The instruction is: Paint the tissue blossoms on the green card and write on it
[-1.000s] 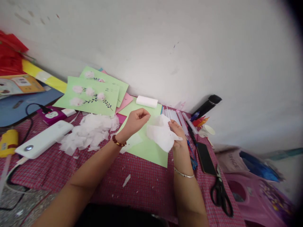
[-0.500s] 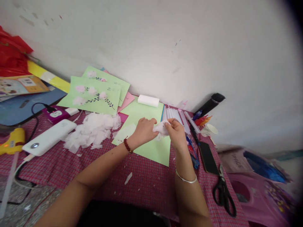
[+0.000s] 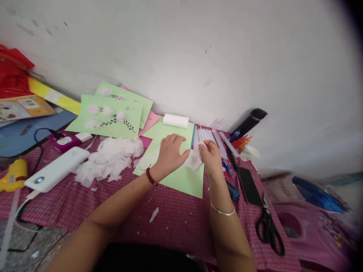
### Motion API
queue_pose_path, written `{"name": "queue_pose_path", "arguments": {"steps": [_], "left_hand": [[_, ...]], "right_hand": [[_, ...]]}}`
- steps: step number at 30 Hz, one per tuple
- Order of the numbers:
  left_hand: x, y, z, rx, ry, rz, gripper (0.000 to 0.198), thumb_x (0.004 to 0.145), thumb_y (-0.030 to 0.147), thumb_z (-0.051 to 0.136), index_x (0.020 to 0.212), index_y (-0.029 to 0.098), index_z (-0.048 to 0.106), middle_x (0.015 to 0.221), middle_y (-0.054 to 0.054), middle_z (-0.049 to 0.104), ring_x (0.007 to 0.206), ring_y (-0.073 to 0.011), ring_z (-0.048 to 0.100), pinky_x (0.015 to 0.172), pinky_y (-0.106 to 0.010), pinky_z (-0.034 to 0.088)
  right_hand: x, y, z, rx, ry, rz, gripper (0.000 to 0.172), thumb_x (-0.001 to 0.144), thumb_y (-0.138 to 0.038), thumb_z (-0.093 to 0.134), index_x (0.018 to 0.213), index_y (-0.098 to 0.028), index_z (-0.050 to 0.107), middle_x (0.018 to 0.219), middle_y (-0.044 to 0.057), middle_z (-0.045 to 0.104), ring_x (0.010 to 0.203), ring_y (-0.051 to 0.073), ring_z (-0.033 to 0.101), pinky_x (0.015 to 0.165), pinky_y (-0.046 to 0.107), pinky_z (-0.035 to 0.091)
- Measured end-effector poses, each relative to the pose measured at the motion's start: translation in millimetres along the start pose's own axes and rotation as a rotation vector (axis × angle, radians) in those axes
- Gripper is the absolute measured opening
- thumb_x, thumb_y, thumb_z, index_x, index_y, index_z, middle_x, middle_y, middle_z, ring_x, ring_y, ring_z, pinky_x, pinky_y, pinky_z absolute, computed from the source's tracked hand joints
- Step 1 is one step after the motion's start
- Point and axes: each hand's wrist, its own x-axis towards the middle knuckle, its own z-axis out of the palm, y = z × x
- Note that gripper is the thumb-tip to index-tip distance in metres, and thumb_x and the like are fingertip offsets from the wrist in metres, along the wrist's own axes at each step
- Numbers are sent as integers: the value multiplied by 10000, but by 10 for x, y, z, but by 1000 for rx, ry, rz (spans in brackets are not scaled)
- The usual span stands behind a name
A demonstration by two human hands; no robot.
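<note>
My right hand [image 3: 211, 156] pinches a thin piece of white tissue paper [image 3: 194, 159] that hangs over a light green sheet [image 3: 181, 184]. My left hand [image 3: 171, 154] is just left of the tissue, its thumb and fingers spread apart with nothing between them. Left of that hand lies a loose heap of torn white tissue pieces [image 3: 109, 158]. Behind the heap, a green card [image 3: 109, 117] bears pale tissue flowers and dark painted stems. A white paper roll [image 3: 176, 121] rests at the back of the green sheet.
On the left are a white power bank [image 3: 58, 168], a purple extension socket [image 3: 64, 139] and a yellow glue gun [image 3: 14, 175]. To the right lie a phone [image 3: 249, 186] and black-handled scissors [image 3: 269, 230]. A wall [image 3: 181, 56] stands behind the table.
My left hand has let go of the tissue and opened beside it. The tissue now hangs from my right hand alone. The whole view has shifted slightly.
</note>
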Motion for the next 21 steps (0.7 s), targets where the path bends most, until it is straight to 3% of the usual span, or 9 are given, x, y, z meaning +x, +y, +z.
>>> {"name": "queue_pose_path", "arguments": {"steps": [2,6,8,14,21], "left_hand": [[-27,64,-37,78,33,44,110,849,281,548,843,174,573,922,-75,622,913,-217,546,830,-343,382],[-65,155,-32,-46,-320,-29,376,855,523,527,696,183,525,689,-30,581,620,-154,480,586,-285,296],[-67,153,13,-62,-405,-62,448,821,585,537,630,183,490,620,-19,545,559,-140,428,545,-286,231],[-26,12,110,-294,-409,-81,332,850,300,410,545,181,350,517,24,356,517,-111,344,528,-275,194],[7,-17,90,-547,-416,-216,289,853,295,405,588,182,393,557,29,420,542,-107,400,531,-241,287]], "right_hand": [[7,9,-3,26,15,24,96,774,-319,604,776,-236,555,568,-59,478,453,107,381,428,247,293],[12,24,1,37,31,-21,102,761,-312,613,766,-229,554,606,-59,494,499,104,411,467,237,324],[11,27,7,40,17,-36,101,765,-310,612,766,-225,558,629,-51,509,523,105,423,484,235,336],[-8,5,29,44,-17,-33,110,764,-320,625,783,-228,569,623,-46,520,504,105,436,448,231,358],[12,9,17,177,-45,71,219,739,-399,683,820,-232,568,556,-76,486,401,73,374,353,207,303]]}}
